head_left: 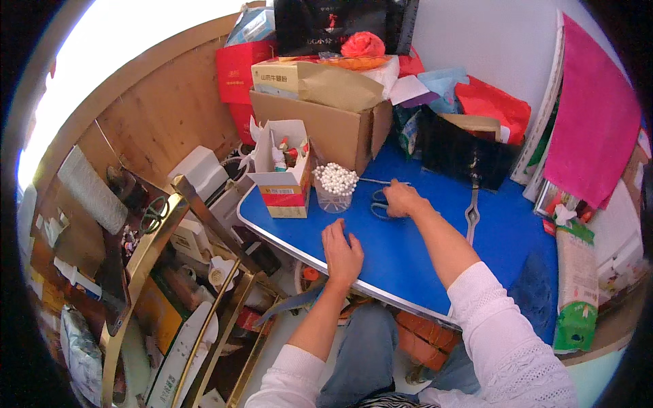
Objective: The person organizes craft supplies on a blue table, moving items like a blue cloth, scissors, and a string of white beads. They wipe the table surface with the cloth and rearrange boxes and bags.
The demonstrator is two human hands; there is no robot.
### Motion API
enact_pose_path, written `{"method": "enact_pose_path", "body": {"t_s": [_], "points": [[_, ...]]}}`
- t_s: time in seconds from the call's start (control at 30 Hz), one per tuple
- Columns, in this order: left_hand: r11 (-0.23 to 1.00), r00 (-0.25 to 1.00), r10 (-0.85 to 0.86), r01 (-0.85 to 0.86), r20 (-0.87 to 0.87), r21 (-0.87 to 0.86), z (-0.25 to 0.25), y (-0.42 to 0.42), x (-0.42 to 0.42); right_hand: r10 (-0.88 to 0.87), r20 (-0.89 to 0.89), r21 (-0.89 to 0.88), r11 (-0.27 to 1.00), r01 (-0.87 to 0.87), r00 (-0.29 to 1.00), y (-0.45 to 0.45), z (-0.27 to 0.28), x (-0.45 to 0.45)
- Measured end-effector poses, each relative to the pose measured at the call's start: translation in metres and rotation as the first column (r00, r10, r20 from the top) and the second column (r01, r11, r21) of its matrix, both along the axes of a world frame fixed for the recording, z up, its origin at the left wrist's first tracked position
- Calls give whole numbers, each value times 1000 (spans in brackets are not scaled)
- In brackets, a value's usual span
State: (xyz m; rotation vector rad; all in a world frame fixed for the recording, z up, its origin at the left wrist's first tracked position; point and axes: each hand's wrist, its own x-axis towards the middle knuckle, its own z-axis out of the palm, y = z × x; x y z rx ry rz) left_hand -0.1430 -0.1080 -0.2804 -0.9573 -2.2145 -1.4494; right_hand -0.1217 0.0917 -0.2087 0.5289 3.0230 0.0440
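My right hand (403, 199) is over a pair of scissors (378, 205) on the blue folding table (398, 250). The dark looped handles stick out left of my fingers, and the hand covers the scissors' middle. Just behind, a thin pale stick (375, 180) lies on the tabletop. My left hand (343, 255) rests at the table's front edge, thumb apart from the fingers, holding nothing. Beyond it stands a clear plastic cup (334, 203) heaped with white bead-tipped stems (335, 178). An open carton (283, 196) with small red and white items inside stands left of the cup.
At the back, a cardboard box (311, 117) bears packets and bags. A black paper bag (467, 150) leans at the back right. A green-and-clear package (576, 285) lies along the right edge. Left of the table, a gold-coloured metal frame (148, 255) stands among clutter.
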Motion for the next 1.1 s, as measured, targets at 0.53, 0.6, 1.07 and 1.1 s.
{"method": "enact_pose_path", "body": {"t_s": [0.53,0.6,1.07,1.1], "points": [[997,1000,-18,17,13,81,-3,0,2,-299,-920,-390,763,-516,254,-18,208,-32],[998,1000,-6,4,22,62,-4,-4,0,-387,-901,-426,695,-579,199,-28,207,-57],[997,999,-32,33,-6,75,-1,1,5,-271,-963,-269,947,-177,18,-15,195,-115],[997,1000,-28,29,-13,74,-2,0,4,-230,-973,-231,968,-99,22,-17,196,-117]]}}
